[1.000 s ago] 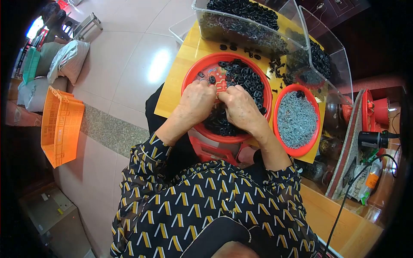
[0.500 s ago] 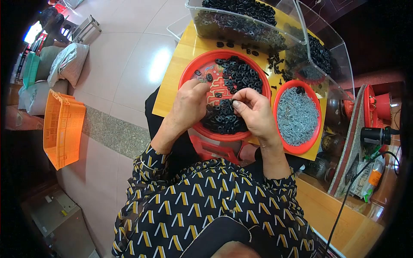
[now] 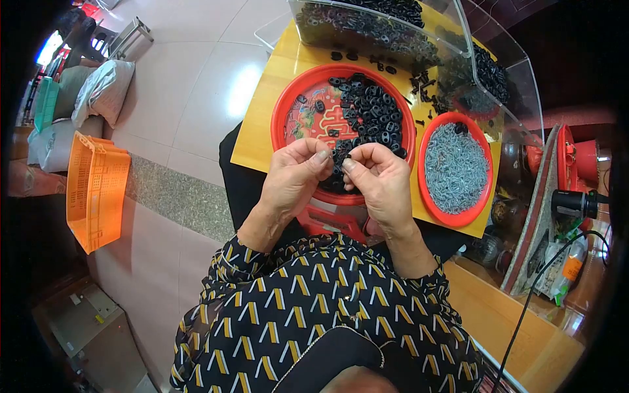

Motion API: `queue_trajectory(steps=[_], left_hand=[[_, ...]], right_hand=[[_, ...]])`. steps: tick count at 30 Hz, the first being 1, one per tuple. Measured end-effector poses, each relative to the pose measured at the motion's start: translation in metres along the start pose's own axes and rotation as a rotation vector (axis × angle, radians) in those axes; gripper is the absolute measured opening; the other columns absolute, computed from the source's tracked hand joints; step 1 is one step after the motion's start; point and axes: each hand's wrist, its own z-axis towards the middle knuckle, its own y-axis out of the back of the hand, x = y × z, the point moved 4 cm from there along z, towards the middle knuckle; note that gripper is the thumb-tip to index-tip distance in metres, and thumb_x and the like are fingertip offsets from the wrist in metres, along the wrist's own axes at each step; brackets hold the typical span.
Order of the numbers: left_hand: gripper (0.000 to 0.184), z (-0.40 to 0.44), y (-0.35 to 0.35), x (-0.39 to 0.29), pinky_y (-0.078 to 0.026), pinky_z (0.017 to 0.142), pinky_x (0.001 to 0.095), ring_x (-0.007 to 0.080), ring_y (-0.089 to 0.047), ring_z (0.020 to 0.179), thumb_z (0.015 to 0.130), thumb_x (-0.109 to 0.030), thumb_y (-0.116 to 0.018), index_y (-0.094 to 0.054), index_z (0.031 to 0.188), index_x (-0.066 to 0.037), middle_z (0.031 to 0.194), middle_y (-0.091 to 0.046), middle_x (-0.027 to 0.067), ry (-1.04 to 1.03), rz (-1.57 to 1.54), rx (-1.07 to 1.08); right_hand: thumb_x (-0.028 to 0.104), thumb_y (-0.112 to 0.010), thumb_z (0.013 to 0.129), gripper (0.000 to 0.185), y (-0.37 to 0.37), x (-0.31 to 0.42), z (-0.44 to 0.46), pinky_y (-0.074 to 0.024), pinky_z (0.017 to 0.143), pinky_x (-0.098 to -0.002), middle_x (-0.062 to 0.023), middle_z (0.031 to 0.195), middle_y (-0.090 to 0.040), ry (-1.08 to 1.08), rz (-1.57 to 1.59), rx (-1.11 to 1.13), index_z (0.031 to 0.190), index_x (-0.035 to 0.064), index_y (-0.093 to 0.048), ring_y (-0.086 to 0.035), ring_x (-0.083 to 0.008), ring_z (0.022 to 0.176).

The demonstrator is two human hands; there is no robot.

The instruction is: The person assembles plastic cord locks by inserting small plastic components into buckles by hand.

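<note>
My left hand [image 3: 295,175] is closed in a pinch over the near left part of a round red tray [image 3: 280,111]; whatever its thumb and finger hold is too small to make out. Just across from it, my right hand [image 3: 382,178] pinches a small black plastic piece, mostly covered by the fingertips. The two hands are close together but apart. Under and beyond them, many small black oval pieces with holes [image 3: 383,118] fill the tray's right side and near edge. A few lie loose on its patterned bottom.
Right of the tray, a smaller red tray [image 3: 424,190] holds many tiny silvery metal pieces [image 3: 455,173]. Clear plastic bins [image 3: 380,46] of black parts stand at the back of the yellow table [image 3: 252,147]. An orange basket [image 3: 98,190] stands on the floor at left.
My left hand has come back from the tray's left middle toward me and nearer my right hand. My right hand has lowered slightly toward me, still pinching. The view has shifted a little.
</note>
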Motion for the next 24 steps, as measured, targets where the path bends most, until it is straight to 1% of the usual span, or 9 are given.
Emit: queue_trajectory(steps=[2,8,16,18,20,22,24], left_hand=[[0.008,-0.0011,-0.0009,0.0012,-0.037,0.060,0.0206,0.0090,-0.047,0.066,0.082,-0.007,-0.055,-0.053,0.085,0.000,0.073,-0.052,0.0016,0.002,-0.012,0.002],[0.007,-0.0043,-0.0047,0.0035,-0.038,0.062,0.0208,0.0084,-0.047,0.066,0.083,-0.007,-0.054,-0.052,0.085,-0.001,0.074,-0.052,0.0013,0.014,-0.020,0.001],[0.008,-0.0047,-0.0037,0.0055,-0.038,0.061,0.0197,0.0071,-0.047,0.066,0.082,-0.007,-0.055,-0.052,0.086,-0.001,0.075,-0.052,0.0007,0.009,0.026,-0.004],[0.007,-0.0046,-0.0031,0.0060,-0.038,0.061,0.0192,0.0066,-0.047,0.065,0.082,-0.007,-0.054,-0.052,0.086,-0.001,0.075,-0.053,0.0005,-0.027,0.058,-0.002],[0.007,-0.0051,-0.0024,0.0060,-0.038,0.060,0.0190,0.0062,-0.047,0.066,0.082,-0.006,-0.054,-0.053,0.086,0.000,0.075,-0.053,0.0004,-0.031,0.099,-0.013],[0.007,-0.0053,-0.0021,0.0061,-0.039,0.060,0.0188,0.0058,-0.047,0.066,0.082,-0.006,-0.054,-0.053,0.085,0.000,0.075,-0.053,0.0003,-0.035,0.139,-0.024],[0.006,-0.0054,-0.0021,0.0048,-0.040,0.060,0.0186,0.0056,-0.048,0.066,0.082,-0.005,-0.054,-0.054,0.084,0.001,0.074,-0.054,0.0004,-0.078,0.243,-0.036]], right_hand=[[0.003,-0.058,0.078,0.005,-0.0006,-0.0002,-0.0010,-0.0402,0.050,-0.0163,0.0011,0.068,-0.054,0.018,-0.080,0.001,0.082,0.0003,-0.055,-0.049,-0.0030,0.058],[0.001,-0.057,0.078,0.004,-0.0031,-0.0012,-0.0021,-0.0383,0.050,-0.0160,0.0019,0.068,-0.053,0.085,-0.172,-0.010,0.080,0.0001,-0.054,-0.047,-0.0013,0.059],[0.001,-0.057,0.077,0.003,-0.0055,-0.0028,-0.0024,-0.0373,0.050,-0.0160,0.0026,0.067,-0.053,0.063,-0.164,-0.015,0.079,0.0002,-0.054,-0.047,-0.0007,0.059],[0.001,-0.057,0.077,0.003,-0.0046,-0.0032,-0.0024,-0.0372,0.049,-0.0162,0.0028,0.066,-0.053,0.063,-0.167,-0.027,0.078,0.0003,-0.054,-0.046,-0.0006,0.058],[0.002,-0.057,0.077,0.004,-0.0031,-0.0034,-0.0026,-0.0373,0.049,-0.0167,0.0033,0.064,-0.052,0.057,-0.237,-0.023,0.078,0.0005,-0.054,-0.046,-0.0007,0.057],[0.002,-0.057,0.076,0.004,-0.0026,-0.0043,-0.0024,-0.0374,0.049,-0.0170,0.0032,0.064,-0.052,0.056,-0.236,-0.024,0.078,0.0006,-0.054,-0.046,-0.0009,0.057],[0.002,-0.057,0.076,0.004,-0.0020,-0.0044,-0.0024,-0.0375,0.049,-0.0173,0.0031,0.064,-0.052,0.056,-0.233,-0.024,0.077,0.0008,-0.054,-0.046,-0.0011,0.057]])
